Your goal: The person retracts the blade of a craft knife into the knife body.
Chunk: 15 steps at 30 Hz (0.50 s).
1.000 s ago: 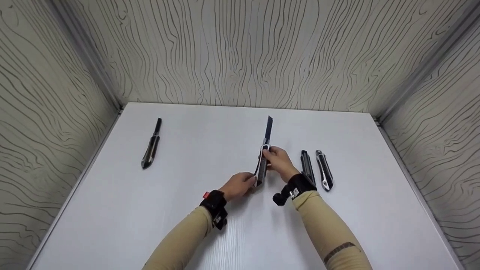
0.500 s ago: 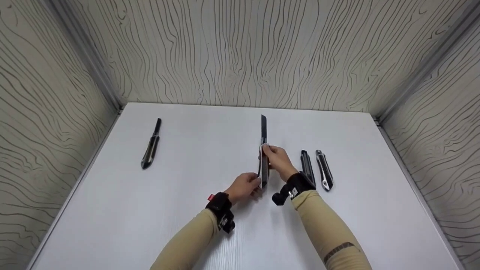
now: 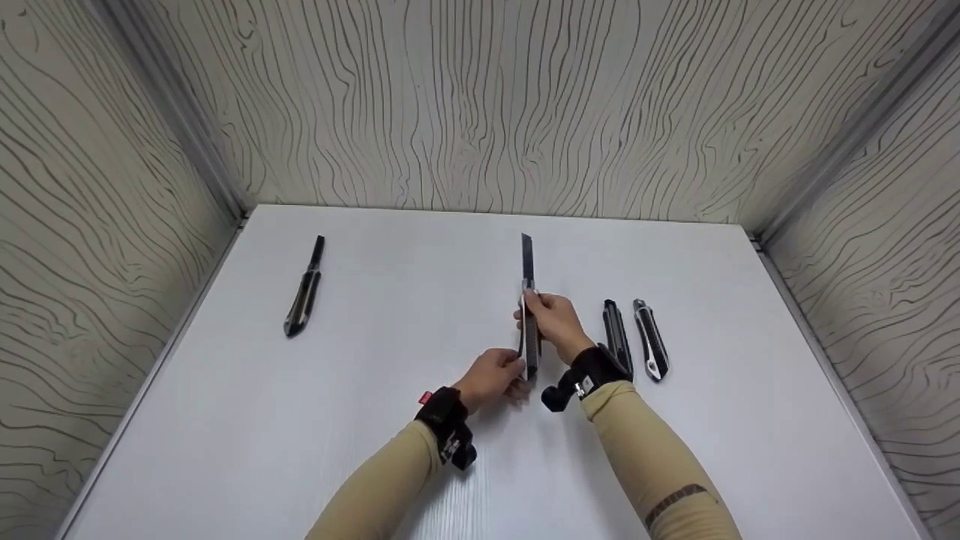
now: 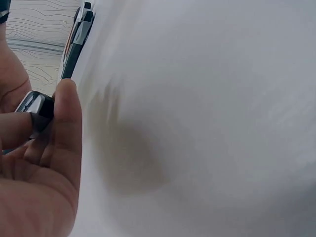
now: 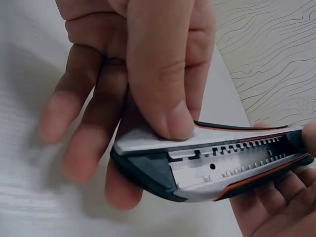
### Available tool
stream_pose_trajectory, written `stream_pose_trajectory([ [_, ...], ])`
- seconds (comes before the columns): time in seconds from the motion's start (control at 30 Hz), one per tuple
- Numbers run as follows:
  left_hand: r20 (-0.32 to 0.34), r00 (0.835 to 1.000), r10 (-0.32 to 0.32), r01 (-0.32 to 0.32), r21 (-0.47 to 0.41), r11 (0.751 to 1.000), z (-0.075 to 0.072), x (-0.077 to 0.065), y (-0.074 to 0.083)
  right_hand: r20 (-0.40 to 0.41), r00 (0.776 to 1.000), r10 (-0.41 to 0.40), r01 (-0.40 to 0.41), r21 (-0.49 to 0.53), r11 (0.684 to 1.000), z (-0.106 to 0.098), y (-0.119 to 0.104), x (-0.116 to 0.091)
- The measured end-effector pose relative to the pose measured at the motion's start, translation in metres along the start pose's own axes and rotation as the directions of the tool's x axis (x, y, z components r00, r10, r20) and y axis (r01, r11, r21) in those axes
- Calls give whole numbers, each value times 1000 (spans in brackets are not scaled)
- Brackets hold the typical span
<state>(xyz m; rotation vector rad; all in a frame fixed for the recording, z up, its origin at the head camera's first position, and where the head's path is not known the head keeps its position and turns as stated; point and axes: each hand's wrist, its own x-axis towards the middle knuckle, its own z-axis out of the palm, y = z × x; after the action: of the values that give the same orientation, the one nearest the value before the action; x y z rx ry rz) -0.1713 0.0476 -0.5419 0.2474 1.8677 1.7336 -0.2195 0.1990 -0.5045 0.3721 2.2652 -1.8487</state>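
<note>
A utility knife (image 3: 531,341) with a silver and black handle is held over the table by both hands, its long dark blade (image 3: 527,259) extended toward the back wall. My right hand (image 3: 556,322) grips the front half of the handle, thumb on top near the slider. At the rear end, my left hand (image 3: 491,373) pinches the handle between thumb and fingers. In the right wrist view, the toothed slot of the handle (image 5: 232,163) has orange trim, and the left thumb (image 5: 178,118) presses on the butt. The left wrist view shows the butt (image 4: 42,108) between the left fingers.
Two more utility knives, a dark one (image 3: 615,330) and a silver-black one (image 3: 651,341), lie right of the right hand. Another utility knife (image 3: 302,300) with its blade out lies at the left. Wood-patterned walls (image 3: 480,112) enclose the white table (image 3: 225,420) at the back and sides.
The knife has turned slightly, its blade tip swinging left and its rear end right. The left hand has shifted right with the rear end; the right hand keeps its place on the handle.
</note>
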Motion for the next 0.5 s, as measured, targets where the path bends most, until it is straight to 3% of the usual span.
stream_pose_trajectory([
  [0.23,-38,999,9,-8,35,999,1,-1,-2,-9,1000,4,-4,-1,1000,2,2,2],
  [0.5,-35,999,23,-20,71,997,-1,-2,0,-4,1000,-9,9,24,1000,5,1,0],
])
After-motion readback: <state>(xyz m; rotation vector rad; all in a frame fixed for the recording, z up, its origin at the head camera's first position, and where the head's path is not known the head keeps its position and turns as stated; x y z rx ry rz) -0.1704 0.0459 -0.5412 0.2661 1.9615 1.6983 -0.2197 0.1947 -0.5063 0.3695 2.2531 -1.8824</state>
